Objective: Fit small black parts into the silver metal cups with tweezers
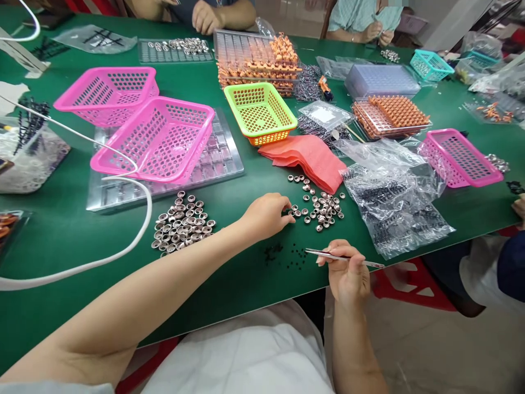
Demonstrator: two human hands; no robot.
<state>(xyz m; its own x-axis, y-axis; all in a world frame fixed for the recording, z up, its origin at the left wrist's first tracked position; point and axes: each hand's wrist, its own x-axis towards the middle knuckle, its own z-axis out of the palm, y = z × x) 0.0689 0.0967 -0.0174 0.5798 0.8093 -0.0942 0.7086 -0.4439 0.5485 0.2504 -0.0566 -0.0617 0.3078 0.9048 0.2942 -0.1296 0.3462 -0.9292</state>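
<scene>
My left hand [266, 218] reaches over the table with curled fingers, thumb and fingertips closing around a small silver metal ring [291, 213] at the left edge of a loose ring pile [326, 208]. Steel tweezers [344, 257] are held in my right hand [348, 271], their tips pointing left, just above tiny black pieces [297, 257] scattered on the green table. A second cluster of black bits [273, 253] lies to the left of these. Beyond my left forearm is a larger heap of metal rings [182, 224], partly hidden by the arm.
Two pink baskets [151, 139] rest on a clear plastic tray [229, 148]. A green basket [260, 112], red foam sheets [305, 158] and plastic bags [397, 202] lie further back. A white cable [135, 241] crosses the left side. Two people [207, 16] work opposite.
</scene>
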